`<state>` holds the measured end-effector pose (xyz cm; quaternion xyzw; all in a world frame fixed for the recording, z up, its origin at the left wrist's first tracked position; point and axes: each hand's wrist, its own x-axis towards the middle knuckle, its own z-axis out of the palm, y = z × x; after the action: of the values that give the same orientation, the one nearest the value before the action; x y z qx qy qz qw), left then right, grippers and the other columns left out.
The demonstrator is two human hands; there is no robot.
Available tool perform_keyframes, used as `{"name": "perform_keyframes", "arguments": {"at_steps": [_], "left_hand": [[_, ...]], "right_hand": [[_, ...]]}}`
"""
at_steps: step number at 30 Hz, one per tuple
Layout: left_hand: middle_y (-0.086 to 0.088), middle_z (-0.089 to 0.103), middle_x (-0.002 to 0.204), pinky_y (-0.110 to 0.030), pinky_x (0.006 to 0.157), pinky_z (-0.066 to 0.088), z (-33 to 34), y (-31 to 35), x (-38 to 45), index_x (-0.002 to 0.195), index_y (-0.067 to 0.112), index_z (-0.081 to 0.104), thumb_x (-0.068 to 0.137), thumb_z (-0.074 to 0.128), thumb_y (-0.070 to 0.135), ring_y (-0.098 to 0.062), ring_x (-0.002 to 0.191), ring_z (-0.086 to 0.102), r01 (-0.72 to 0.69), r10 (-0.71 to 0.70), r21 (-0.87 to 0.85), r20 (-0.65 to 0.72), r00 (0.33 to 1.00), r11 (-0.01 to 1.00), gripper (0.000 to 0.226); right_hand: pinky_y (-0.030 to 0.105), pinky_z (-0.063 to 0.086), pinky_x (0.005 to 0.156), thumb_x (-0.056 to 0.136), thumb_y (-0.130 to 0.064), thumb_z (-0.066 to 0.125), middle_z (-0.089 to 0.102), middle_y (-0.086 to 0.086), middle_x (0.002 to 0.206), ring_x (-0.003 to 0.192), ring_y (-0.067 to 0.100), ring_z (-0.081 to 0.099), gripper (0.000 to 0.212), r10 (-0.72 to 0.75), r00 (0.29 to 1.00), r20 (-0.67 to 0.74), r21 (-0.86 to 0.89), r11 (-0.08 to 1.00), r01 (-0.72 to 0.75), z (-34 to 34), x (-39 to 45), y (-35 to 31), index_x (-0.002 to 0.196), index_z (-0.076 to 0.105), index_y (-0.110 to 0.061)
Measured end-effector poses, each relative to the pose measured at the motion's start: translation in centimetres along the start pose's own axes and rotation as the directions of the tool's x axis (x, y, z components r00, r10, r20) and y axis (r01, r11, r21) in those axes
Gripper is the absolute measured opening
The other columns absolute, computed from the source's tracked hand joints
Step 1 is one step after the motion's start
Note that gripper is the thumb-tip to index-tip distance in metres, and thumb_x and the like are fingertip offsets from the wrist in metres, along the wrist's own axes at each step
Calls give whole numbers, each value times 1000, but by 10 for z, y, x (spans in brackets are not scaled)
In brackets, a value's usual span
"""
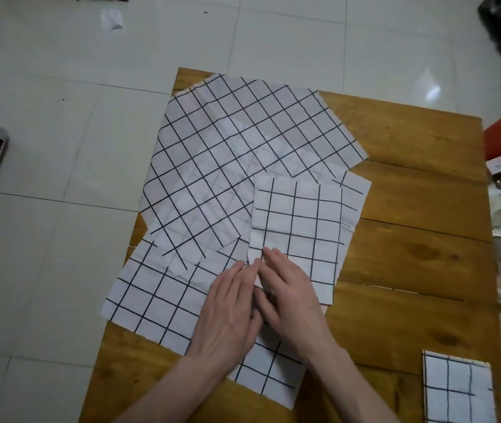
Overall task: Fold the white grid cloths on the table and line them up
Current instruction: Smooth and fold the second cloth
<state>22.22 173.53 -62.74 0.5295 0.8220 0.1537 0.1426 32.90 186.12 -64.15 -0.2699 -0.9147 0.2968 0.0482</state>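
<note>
Now both hands meet on the half-folded grid cloth in the middle of the wooden table. Left hand lies flat with straight fingers. Right hand presses flat too. Folded cloth stack sits at the table's near right corner.

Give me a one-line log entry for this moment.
step: folding | left hand + right hand: pressing half-folded cloth | folded cloth: near-right corner | unfolded cloths: underneath

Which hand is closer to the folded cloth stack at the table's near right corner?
Right. The right hand rests on the partly folded cloth mid-table, left of the folded cloth stack; the left hand lies beyond it, farther left.
</note>
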Motion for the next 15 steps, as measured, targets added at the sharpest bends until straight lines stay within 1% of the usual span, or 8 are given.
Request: {"name": "perform_keyframes", "arguments": {"at_steps": [3, 6, 8, 9, 11, 12, 15], "left_hand": [[-9, 48, 148, -46, 118, 42, 5, -3, -4, 162, 12, 29, 92, 68, 32, -26, 143, 43, -18, 17, 50, 38, 999, 999, 82], [-11, 48, 139, -47, 113, 46, 7, -3, -6, 160, 8, 34, 93, 59, 34, -28, 135, 46, -6, 2, 89, 35, 999, 996, 76], [-14, 47, 140, -50, 110, 48, 6, -2, -6, 155, 6, 43, 96, 52, 35, -31, 135, 46, 5, -5, 124, 5, 1000, 992, 67], [-15, 46, 142, -51, 110, 48, 6, -2, -6, 152, 6, 46, 96, 50, 36, -32, 136, 45, 8, -7, 140, -7, 1000, 990, 64], [-16, 45, 148, -51, 114, 46, 5, -2, -6, 150, 8, 49, 97, 48, 36, -32, 140, 43, -12, 13, 152, -10, 1000, 988, 61], [-15, 44, 152, -50, 116, 44, 6, -1, -7, 151, 9, 49, 97, 48, 36, -32, 142, 42, -37, 37, 147, 0, 999, 988, 60], [-12, 41, 160, -48, 121, 34, 11, 1, -8, 154, 11, 46, 99, 51, 38, -29, 149, 38, -131, 124, 146, 55, 991, 981, 61]], "right_hand": [[35, 23, 125, 99, -42, 53, 39, -3, 164, 155, 14, 27, 54, 7, 997, 83, -94, 996, 1, -8, 0, 1, 149, 52, -23], [42, 18, 127, 98, -43, 50, 39, -8, 163, 155, 11, 25, 54, 19, 993, 113, -99, 995, -8, -18, 3, 5, 149, 52, -26], [43, 17, 127, 98, -36, 44, 42, -8, 161, 154, 10, 27, 50, 28, 997, 75, -78, 997, -22, -27, 6, 10, 146, 53, -25], [44, 19, 127, 98, -32, 41, 43, -6, 160, 154, 12, 29, 49, 33, 999, 39, -84, 996, -30, -33, 7, 15, 145, 54, -23], [46, 23, 127, 100, -24, 42, 43, -2, 161, 153, 15, 31, 47, 54, 998, -27, -125, 991, -57, -46, 10, 28, 145, 55, -20], [46, 22, 127, 101, -22, 44, 42, -1, 162, 155, 16, 29, 46, 68, 997, -42, -154, 985, -74, -52, 12, 36, 145, 54, -20], [45, 16, 129, 104, -27, 47, 34, 2, 168, 159, 17, 18, 46, 124, 992, -23, -249, 960, -125, -63, 13, 56, 150, 51, -22]]}}
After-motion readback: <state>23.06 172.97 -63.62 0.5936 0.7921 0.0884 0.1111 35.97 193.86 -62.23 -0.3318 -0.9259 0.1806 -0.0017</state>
